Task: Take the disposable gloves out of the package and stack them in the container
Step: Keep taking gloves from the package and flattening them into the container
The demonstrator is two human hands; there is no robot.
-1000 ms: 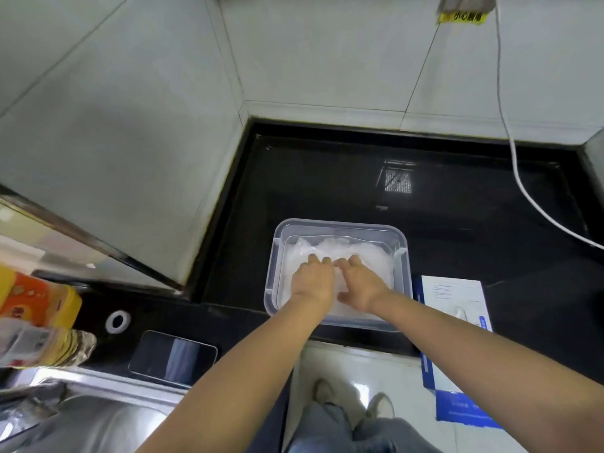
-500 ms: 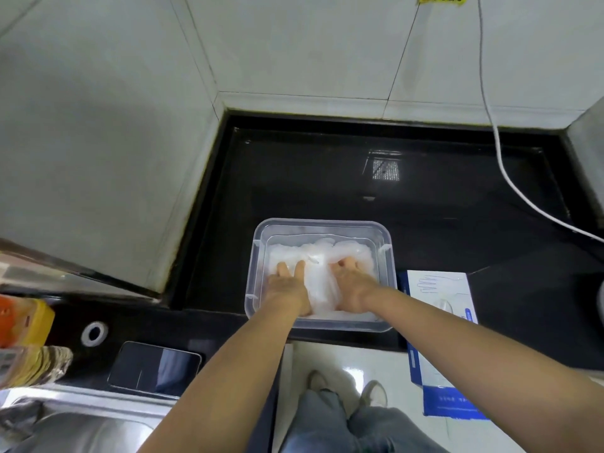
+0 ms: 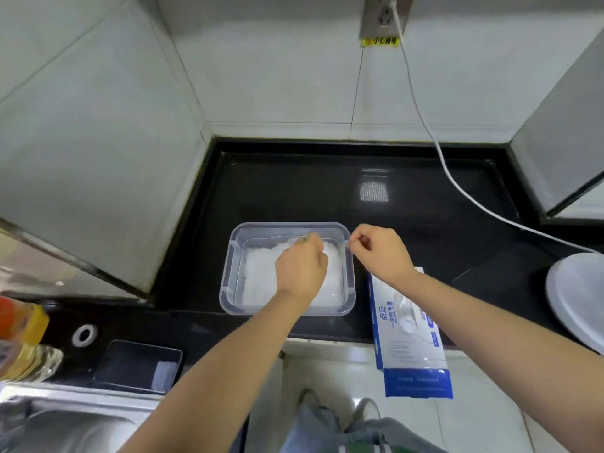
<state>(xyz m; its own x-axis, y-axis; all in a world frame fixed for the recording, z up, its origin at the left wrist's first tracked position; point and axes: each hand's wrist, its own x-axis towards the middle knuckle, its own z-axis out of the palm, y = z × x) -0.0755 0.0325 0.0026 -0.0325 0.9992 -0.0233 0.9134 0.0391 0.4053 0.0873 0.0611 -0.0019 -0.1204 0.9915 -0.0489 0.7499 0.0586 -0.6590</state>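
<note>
A clear plastic container [image 3: 228,282] sits on the black counter, with a layer of white translucent gloves [image 3: 258,279] lying in it. My left hand [image 3: 300,266] hovers over the container's right half, fingers curled, pinching a thin glove near the far rim. My right hand [image 3: 379,250] is just outside the container's far right corner, thumb and fingers pinched on what looks like the same clear film. The blue and white glove package [image 3: 411,335] lies to the right of the container, under my right forearm, overhanging the counter's front edge.
A phone [image 3: 137,366] lies at the front left beside a steel sink [image 3: 65,420] and an oil bottle [image 3: 19,341]. A white plate [image 3: 578,295] sits at the right edge. A white cable [image 3: 457,178] runs from the wall socket [image 3: 385,14] across the counter. Tiled walls close the left and back.
Both hands were pressing flat on the gloves in the container. Now they have lifted and curled, and the right hand has moved out past the right rim.
</note>
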